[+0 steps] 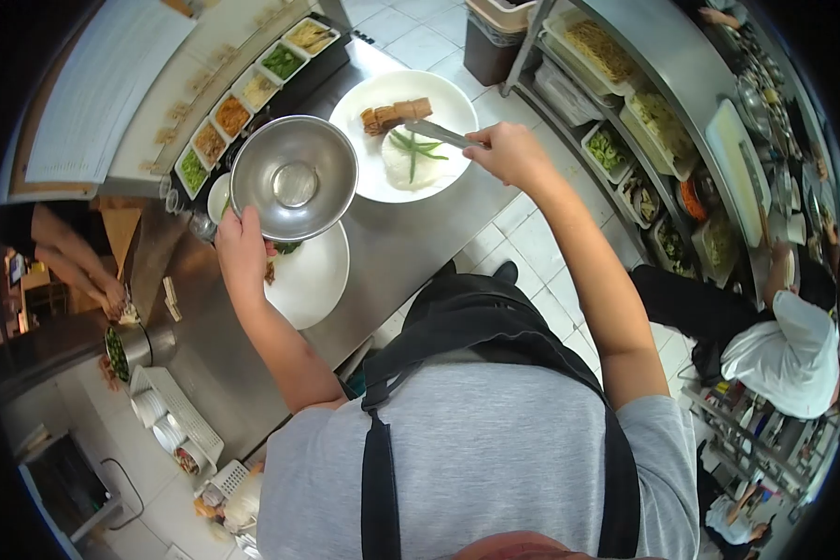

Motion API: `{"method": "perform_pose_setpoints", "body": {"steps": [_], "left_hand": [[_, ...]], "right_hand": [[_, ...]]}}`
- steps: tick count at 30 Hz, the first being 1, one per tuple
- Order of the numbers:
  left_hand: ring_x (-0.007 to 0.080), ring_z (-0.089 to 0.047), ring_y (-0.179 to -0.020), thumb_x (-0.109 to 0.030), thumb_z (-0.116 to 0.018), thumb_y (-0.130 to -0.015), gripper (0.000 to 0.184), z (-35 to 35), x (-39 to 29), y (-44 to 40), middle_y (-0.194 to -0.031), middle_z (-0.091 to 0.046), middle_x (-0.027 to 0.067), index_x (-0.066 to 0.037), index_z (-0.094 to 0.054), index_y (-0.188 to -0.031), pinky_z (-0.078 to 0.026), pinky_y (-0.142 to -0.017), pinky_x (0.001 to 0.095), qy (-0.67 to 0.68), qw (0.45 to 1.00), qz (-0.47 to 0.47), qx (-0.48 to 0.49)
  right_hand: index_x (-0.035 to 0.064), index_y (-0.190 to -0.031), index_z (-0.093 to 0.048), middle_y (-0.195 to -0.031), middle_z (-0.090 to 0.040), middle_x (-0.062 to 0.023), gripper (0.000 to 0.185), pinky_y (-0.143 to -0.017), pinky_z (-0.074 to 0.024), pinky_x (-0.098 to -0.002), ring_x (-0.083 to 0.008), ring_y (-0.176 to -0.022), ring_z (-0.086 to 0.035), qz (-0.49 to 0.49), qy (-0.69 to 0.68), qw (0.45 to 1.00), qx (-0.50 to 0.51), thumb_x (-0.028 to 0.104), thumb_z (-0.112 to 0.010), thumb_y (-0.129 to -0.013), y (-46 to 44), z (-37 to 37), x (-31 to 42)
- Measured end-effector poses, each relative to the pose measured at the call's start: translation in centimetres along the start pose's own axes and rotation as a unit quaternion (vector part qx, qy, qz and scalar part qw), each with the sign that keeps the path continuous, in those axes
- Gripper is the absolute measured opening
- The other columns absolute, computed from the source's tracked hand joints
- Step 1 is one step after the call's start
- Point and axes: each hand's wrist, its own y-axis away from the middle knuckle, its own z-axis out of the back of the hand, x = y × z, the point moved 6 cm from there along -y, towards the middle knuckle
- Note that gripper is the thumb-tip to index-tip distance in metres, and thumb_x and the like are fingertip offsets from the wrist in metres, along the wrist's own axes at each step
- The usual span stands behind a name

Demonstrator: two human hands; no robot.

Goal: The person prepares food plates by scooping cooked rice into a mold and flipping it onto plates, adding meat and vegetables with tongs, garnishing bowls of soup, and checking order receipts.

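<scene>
My left hand [242, 245] grips the near rim of a steel bowl [294, 177], which is tilted so that its inside shows; no food can be made out in it. In my right hand [511, 154] is a metal utensil [446, 135], its tip touching brown food pieces [397, 115] on a large white plate [369, 177]. Beside those pieces on the same plate lies a white mound [413, 168] topped with green strips [420, 147]. A second white plate [313, 285], with some green and reddish food at its edge, is partly hidden under the bowl.
Small ingredient containers [231, 116] line the counter's far left edge. Shelves [569, 103] with food tubs stand at the right. A person in white [784, 345] is at the far right; another person's hands [112, 297] are at the left. A white basket [177, 420] holds bowls.
</scene>
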Motion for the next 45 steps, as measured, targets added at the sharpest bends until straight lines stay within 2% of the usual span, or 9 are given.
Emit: {"method": "perform_pose_setpoints", "body": {"steps": [6,8,12,18,22,26,34,38,45], "left_hand": [[0.0124,-0.055,-0.063,-0.023,-0.052,-0.09,0.029,-3.5,-2.5,0.5,-0.081,-0.061,0.0075,0.003,-0.056,-0.102,-0.045,-0.053,0.0284,0.084,0.992,0.013,0.095],[0.0145,-0.056,-0.078,-0.024,-0.053,-0.09,0.032,-7.2,-3.7,0.2,-0.089,-0.059,0.0089,0.003,-0.056,-0.107,-0.045,-0.066,0.0282,0.15,0.965,-0.078,0.203],[0.0188,-0.061,-0.069,-0.025,-0.053,-0.089,0.032,-15.5,-10.1,7.9,-0.088,-0.062,0.0133,0.003,-0.056,-0.103,-0.048,-0.054,0.032,-0.011,0.938,-0.077,0.339],[0.017,-0.059,-0.053,-0.024,-0.048,-0.089,0.033,-33.8,-18.7,32.6,-0.07,-0.062,0.0096,0.006,-0.06,-0.095,-0.048,-0.046,0.0288,-0.046,0.654,-0.237,0.717],[0.0183,-0.059,-0.052,-0.02,-0.046,-0.086,0.031,-42.4,-21.9,52.5,-0.07,-0.061,0.0111,0.007,-0.059,-0.095,-0.051,-0.045,0.0299,-0.074,0.479,-0.223,0.846],[0.0183,-0.058,-0.055,-0.021,-0.048,-0.084,0.027,-48.4,-24.3,71.0,-0.073,-0.059,0.0092,0.003,-0.057,-0.092,-0.051,-0.047,0.0326,-0.111,0.401,-0.179,0.892],[0.0225,-0.061,-0.068,-0.022,-0.044,-0.087,0.029,-66.1,-28.2,101.7,-0.082,-0.059,0.0124,0.004,-0.053,-0.099,-0.056,-0.063,0.0428,0.004,0.382,0.009,0.924],[0.0273,-0.062,-0.077,-0.015,-0.04,-0.091,0.032,-71.7,-37.7,111.8,-0.094,-0.058,0.0153,0.006,-0.045,-0.116,-0.057,-0.068,0.0445,0.113,0.474,-0.02,0.873],[0.0252,-0.06,-0.063,-0.012,-0.035,-0.089,0.027,-84.3,-58.9,120.9,-0.083,-0.058,0.015,0.001,-0.048,-0.108,-0.057,-0.061,0.0442,0.395,0.518,0.093,0.754]], "right_hand": [[0.0046,-0.111,-0.066,-0.096,-0.067,-0.0216,0.036,-0.079,-0.0511,-0.0391,-0.0348,-0.085,-0.065,0.039,-0.022,0.993,-0.106,0.027,-0.064,-0.084,5.4,2.8,-4.0],[0.0036,-0.112,-0.064,-0.1,-0.065,-0.0224,0.037,-0.081,-0.05,-0.0405,-0.035,-0.089,-0.064,0.024,-0.037,0.992,-0.12,0.028,-0.062,-0.084,9.8,3.4,-7.8],[0.0046,-0.111,-0.065,-0.095,-0.066,-0.0207,0.04,-0.081,-0.0495,-0.0426,-0.0376,-0.089,-0.062,-0.108,-0.067,0.987,-0.098,0.033,-0.063,-0.083,21.1,-0.5,-18.2],[0.0073,-0.107,-0.067,-0.093,-0.067,-0.018,0.04,-0.079,-0.0505,-0.0425,-0.0369,-0.088,-0.063,-0.335,-0.178,0.9,-0.213,0.037,-0.065,-0.08,45.4,-11.9,-33.7],[0.0038,-0.111,-0.066,-0.079,-0.067,-0.02,0.044,-0.058,-0.0536,-0.0368,-0.025,-0.06,-0.066,-0.52,-0.233,0.776,-0.272,0.035,-0.066,-0.081,61.9,-19.0,-38.6],[0.0017,-0.12,-0.06,-0.073,-0.064,-0.0083,0.045,-0.04,-0.0494,-0.0302,-0.0136,-0.051,-0.057,-0.563,-0.416,0.583,-0.412,0.028,-0.067,-0.083,74.1,-26.1,-40.0],[-0.0013,-0.12,-0.059,-0.073,-0.062,-0.0065,0.044,-0.038,-0.0443,-0.0263,-0.0095,-0.048,-0.054,-0.581,-0.422,0.396,-0.572,0.024,-0.066,-0.085,86.8,-27.4,-40.4],[0.0024,-0.119,-0.061,-0.07,-0.062,-0.0056,0.039,-0.037,-0.0392,-0.0274,-0.0102,-0.045,-0.05,-0.496,-0.503,0.238,-0.667,0.024,-0.066,-0.087,87.0,-31.5,-41.0],[0.0002,-0.114,-0.061,-0.07,-0.058,-0.0001,0.037,-0.053,-0.0419,-0.023,-0.0062,-0.057,-0.049,-0.56,-0.477,0.22,-0.641,0.025,-0.067,-0.088,88.0,-45.4,-47.0]]}}
